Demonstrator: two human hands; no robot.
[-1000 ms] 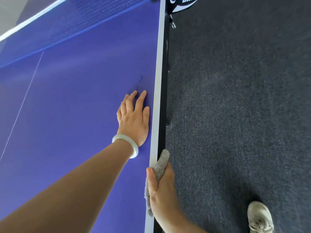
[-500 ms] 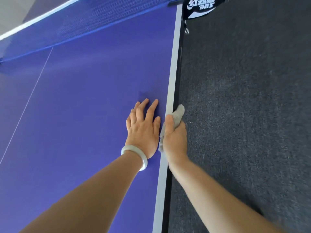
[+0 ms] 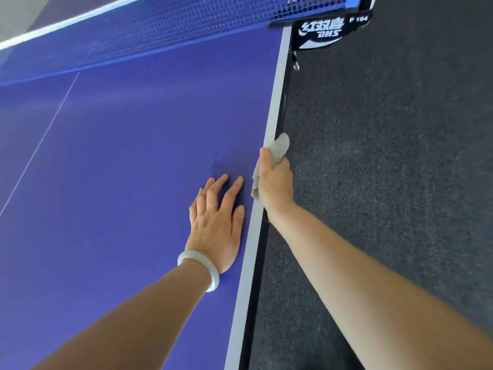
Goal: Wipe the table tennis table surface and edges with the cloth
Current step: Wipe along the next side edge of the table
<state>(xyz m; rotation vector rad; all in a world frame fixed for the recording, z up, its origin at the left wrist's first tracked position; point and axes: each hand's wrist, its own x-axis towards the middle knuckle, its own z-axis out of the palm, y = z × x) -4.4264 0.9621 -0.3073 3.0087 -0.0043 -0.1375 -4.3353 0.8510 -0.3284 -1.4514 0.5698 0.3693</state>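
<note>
Right hand (image 3: 274, 182) clamped the cloth (image 3: 278, 149) over the table (image 3: 120, 182) edge (thumb on top); left hand (image 3: 217, 225) lay flat, fingers (image 3: 234, 192) apart. Advised: even pressure toward twelve o'clock.

We read white print on the black net clamp (image 3: 324, 36) at the edge of the table (image 3: 120, 209): the characters 红双喜 with DHS beneath them, and P 104 just to their right.

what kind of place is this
Probably an indoor games or sports room: a table tennis table with its net and a DHS net clamp, standing on dark carpet.
</note>
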